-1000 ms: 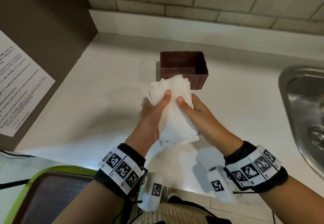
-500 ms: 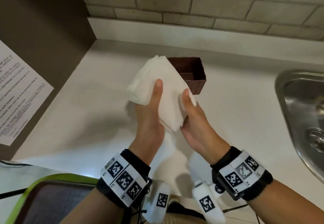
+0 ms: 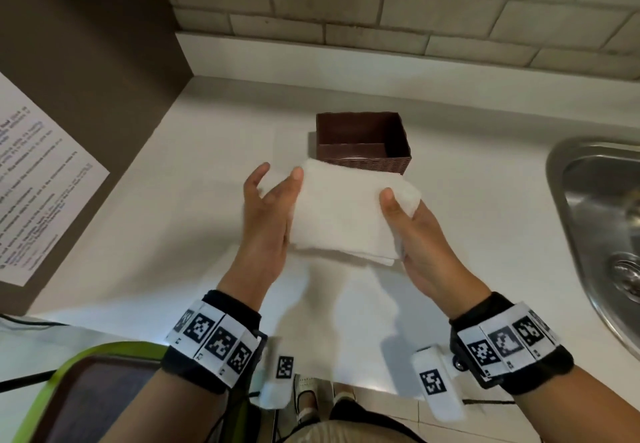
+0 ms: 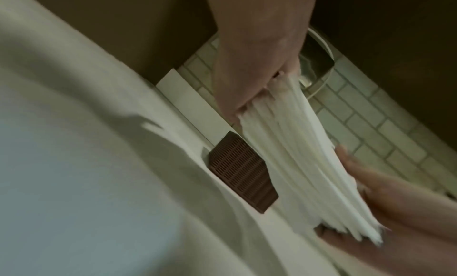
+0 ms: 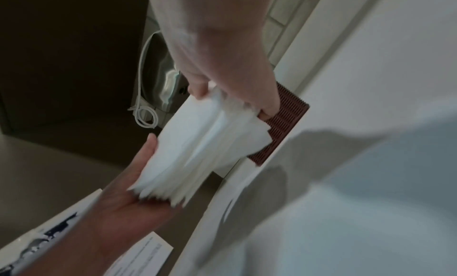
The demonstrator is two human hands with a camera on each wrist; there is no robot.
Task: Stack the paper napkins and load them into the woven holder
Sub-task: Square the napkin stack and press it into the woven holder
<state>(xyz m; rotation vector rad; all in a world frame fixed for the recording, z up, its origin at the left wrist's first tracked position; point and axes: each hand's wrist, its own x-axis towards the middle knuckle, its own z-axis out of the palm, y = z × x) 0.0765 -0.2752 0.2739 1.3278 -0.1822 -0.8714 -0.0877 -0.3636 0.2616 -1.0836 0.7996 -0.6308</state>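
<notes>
A stack of white paper napkins (image 3: 346,214) hangs flat above the white counter, just in front of the brown woven holder (image 3: 377,165). My right hand (image 3: 412,227) grips its right end, thumb on top and fingers underneath. With straight, spread fingers, my left hand (image 3: 270,207) presses its palm against the stack's left edge. The left wrist view shows the napkins (image 4: 296,163) edge-on between my left hand (image 4: 395,211) and right hand (image 4: 247,65), beside the holder (image 4: 242,172). In the right wrist view the napkins (image 5: 205,143) fan slightly in front of the holder (image 5: 289,120).
A steel sink (image 3: 595,220) is sunk into the counter at the right. A brown panel with a printed notice (image 3: 34,182) closes the left side. At the lower left sits a green-rimmed tray (image 3: 69,373). The tiled wall (image 3: 415,9) runs behind the holder.
The stack has swung from a tilted, raised pose to lying flat in front of the holder. My left hand has let go of its grip and now presses flat on the left edge.
</notes>
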